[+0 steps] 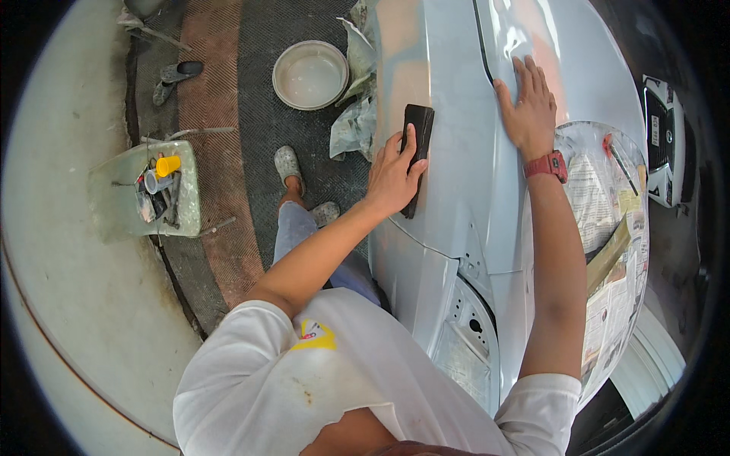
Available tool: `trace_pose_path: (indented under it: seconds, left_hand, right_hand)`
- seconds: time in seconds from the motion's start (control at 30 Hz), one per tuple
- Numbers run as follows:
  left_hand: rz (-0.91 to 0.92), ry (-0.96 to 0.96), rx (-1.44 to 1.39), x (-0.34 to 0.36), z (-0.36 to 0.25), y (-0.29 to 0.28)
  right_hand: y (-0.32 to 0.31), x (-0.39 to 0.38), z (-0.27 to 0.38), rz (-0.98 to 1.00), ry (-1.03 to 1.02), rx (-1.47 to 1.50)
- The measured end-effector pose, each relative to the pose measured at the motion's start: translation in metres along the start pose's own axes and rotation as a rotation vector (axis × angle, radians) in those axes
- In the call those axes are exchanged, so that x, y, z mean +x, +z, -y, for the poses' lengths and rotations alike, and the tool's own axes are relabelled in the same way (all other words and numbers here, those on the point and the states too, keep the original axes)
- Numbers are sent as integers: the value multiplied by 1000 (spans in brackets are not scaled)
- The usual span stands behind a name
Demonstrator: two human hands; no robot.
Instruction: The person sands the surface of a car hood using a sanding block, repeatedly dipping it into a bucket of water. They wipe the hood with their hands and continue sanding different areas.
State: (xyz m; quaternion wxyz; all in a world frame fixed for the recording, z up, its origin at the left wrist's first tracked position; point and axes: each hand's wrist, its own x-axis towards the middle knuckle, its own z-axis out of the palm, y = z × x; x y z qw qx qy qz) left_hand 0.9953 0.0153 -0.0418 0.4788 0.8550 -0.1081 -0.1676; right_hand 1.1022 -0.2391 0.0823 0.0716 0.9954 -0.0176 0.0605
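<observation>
My left hand (pixel 393 173) is closed on a long black sanding block (pixel 420 118), which lies against the side of a pale grey car body (pixel 456 175). The fingers stretch along the top of the block, with the thumb at its near side. Peach-coloured filler patches (pixel 399 26) show on the panel beyond it. Farther right, my right hand (pixel 528 114) rests flat on the upper panel, its fingers spread and nothing in them. A red watch (pixel 546 166) is on that wrist.
Newspaper masking (pixel 601 190) covers the glass at right, with a red-handled tool (pixel 622 163) on it. A round basin (pixel 312 106) stands on the floor beside crumpled sheeting (pixel 353 129). At left, a plastic chair (pixel 190 197) holds cups and tools. Another car (pixel 663 140) stands far right.
</observation>
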Motion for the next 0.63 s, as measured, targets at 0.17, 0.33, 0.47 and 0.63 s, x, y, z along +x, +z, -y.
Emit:
trace_pose_path:
  seconds: [0.17, 0.33, 0.47, 0.63]
  left_hand:
    - [-14, -94, -18, 112, 19, -31]
    - [-19, -96, -16, 97, 10, -26]
    - [-41, 68, 41, -1, -5, 2]
    - [20, -154, -57, 111, 10, -23]
  right_hand:
    - [-4, 5, 5, -7, -24, 10]
    - [-5, 5, 9, 7, 2, 16]
    - [0, 0, -1, 13, 12, 11]
    - [-2, 5, 2, 28, -4, 33]
